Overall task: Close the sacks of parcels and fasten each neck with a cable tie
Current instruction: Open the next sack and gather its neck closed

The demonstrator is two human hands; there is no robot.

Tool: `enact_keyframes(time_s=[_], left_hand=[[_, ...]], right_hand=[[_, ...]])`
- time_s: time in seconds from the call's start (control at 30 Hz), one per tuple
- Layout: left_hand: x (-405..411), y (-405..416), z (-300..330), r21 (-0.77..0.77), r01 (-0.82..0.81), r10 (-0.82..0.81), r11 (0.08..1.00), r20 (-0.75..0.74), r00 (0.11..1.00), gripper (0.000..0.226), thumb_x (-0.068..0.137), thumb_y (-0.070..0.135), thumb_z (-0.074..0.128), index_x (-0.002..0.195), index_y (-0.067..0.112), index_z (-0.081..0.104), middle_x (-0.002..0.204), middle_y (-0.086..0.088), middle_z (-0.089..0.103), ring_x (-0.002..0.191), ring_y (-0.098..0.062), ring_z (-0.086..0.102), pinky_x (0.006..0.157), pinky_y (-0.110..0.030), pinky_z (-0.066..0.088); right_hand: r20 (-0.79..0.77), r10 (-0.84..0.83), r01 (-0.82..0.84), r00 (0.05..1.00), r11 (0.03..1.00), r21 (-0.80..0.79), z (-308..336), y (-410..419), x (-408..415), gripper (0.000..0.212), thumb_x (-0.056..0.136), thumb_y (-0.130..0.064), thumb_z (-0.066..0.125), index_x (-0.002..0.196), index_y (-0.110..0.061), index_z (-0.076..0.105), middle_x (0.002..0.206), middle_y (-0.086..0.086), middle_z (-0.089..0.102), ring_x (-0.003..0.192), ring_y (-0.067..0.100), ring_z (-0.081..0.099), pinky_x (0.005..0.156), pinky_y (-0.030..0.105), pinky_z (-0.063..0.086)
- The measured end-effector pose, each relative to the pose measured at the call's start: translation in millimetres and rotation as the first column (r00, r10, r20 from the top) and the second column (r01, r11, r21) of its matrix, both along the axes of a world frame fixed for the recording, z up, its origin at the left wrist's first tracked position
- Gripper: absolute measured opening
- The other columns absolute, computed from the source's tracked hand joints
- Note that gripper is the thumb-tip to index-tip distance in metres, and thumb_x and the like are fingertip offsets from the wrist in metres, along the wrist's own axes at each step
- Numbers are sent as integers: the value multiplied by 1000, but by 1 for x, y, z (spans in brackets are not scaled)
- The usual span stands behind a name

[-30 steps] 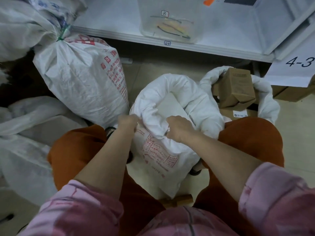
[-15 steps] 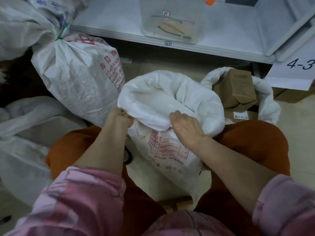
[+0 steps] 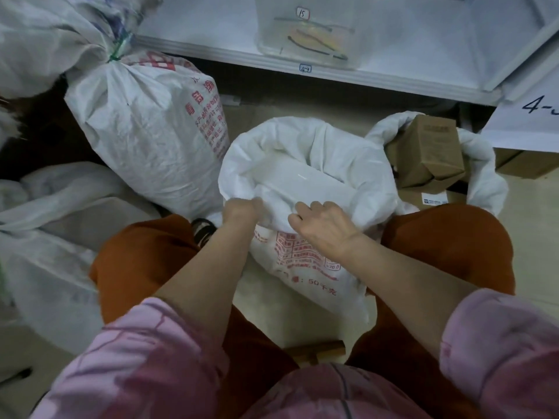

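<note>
While the open sack (image 3: 305, 164) sits between my knees, both hands work its near rim.
Left hand (image 3: 242, 208) grips the rolled edge, fingers curled; right hand (image 3: 325, 225) curls over the fold.

Clear bin (image 3: 307, 28) tag — "15"; hanging paper sign (image 3: 526, 122) — "4-"; open sack (image 3: 305, 267) print "50".

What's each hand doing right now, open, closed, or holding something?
Left hand: closed, gripping the near rim of the open sack.
Right hand: fingers curled over the same rim, gripping it.
</note>
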State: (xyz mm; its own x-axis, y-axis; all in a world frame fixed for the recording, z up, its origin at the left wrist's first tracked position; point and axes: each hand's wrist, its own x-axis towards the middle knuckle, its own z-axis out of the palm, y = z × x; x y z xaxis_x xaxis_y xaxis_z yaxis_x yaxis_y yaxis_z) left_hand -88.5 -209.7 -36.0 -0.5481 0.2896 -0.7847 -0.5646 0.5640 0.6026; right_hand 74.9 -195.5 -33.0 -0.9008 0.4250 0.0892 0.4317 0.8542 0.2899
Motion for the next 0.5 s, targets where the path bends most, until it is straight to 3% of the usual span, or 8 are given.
enact_keyframes(time_s=[0.07, 0.1, 0.17, 0.2, 0.27, 0.37, 0.43, 0.5], left_hand=[[-4, 2, -2, 138, -60, 29, 989, 218, 976, 29, 95, 17, 53, 123, 11, 53, 86, -4, 54, 69, -15, 56, 55, -22, 51], [-7, 0, -2, 221, -133, 52, 966, 340, 939, 14, 96, 15, 53, 108, 20, 57, 71, 2, 44, 50, -9, 45, 38, -16, 42], [-6, -6, -10, 231, -261, 112, 937, 509, 854, 24, 96, 15, 52, 74, 23, 48, 60, 9, 30, 31, -5, 26, 27, -14, 23], [-4, -9, -16, 203, -330, 161, 922, 574, 803, 28, 96, 15, 49, 69, 21, 43, 59, 10, 28, 29, -5, 21, 27, -15, 19], [1, -14, -22, 155, -376, 220, 914, 591, 776, 31, 93, 10, 41, 64, 19, 34, 53, 9, 24, 28, -8, 17, 29, -15, 15], [19, -20, -15, 120, -374, 256, 919, 540, 802, 36, 82, 2, 35, 56, 21, 20, 38, 7, 18, 28, -10, 11, 34, -12, 12], [26, -21, -8, 154, -350, 216, 924, 544, 811, 37, 81, 1, 32, 54, 21, 17, 36, 5, 18, 27, -10, 12, 35, -9, 15], [22, -19, 0, 149, -232, 130, 961, 499, 857, 32, 78, 1, 31, 56, 21, 19, 40, 5, 20, 28, -9, 14, 35, -9, 16]], right_hand=[[18, -43, 43, 999, 999, -4, 7, -3, 3, 26, 44, 8, 53, 64, -9, 55, 60, 6, 51, 41, 20, 43, 43, 22, 20], [46, -105, 107, 993, 993, -42, 11, -4, 4, 28, 47, 9, 56, 69, -8, 56, 66, 7, 52, 46, 20, 47, 43, 23, 22], [136, -295, 323, 946, 899, -295, 15, 2, 7, 26, 68, 1, 66, 91, -7, 57, 89, 7, 53, 67, 23, 55, 50, 30, 34], [202, -386, 435, 900, 756, -490, 21, 9, 7, 22, 79, -16, 69, 94, -7, 56, 96, 5, 52, 75, 22, 56, 57, 32, 40], [303, -465, 512, 832, 431, -743, 35, 23, 1, 37, 76, -39, 75, 82, -6, 59, 88, 1, 59, 80, 20, 58, 65, 32, 48], [277, -512, 518, 813, 421, -744, 43, 29, -14, 48, 69, -32, 82, 101, -5, 60, 100, 4, 62, 94, 22, 59, 79, 33, 51], [330, -512, 559, 793, 397, -728, 35, 20, -23, 53, 68, -28, 83, 108, -8, 53, 102, 4, 58, 92, 22, 58, 74, 30, 48], [320, -533, 587, 783, 465, -663, 27, 12, -29, 38, 75, -20, 76, 104, -11, 53, 101, 4, 60, 89, 24, 58, 67, 29, 41]])
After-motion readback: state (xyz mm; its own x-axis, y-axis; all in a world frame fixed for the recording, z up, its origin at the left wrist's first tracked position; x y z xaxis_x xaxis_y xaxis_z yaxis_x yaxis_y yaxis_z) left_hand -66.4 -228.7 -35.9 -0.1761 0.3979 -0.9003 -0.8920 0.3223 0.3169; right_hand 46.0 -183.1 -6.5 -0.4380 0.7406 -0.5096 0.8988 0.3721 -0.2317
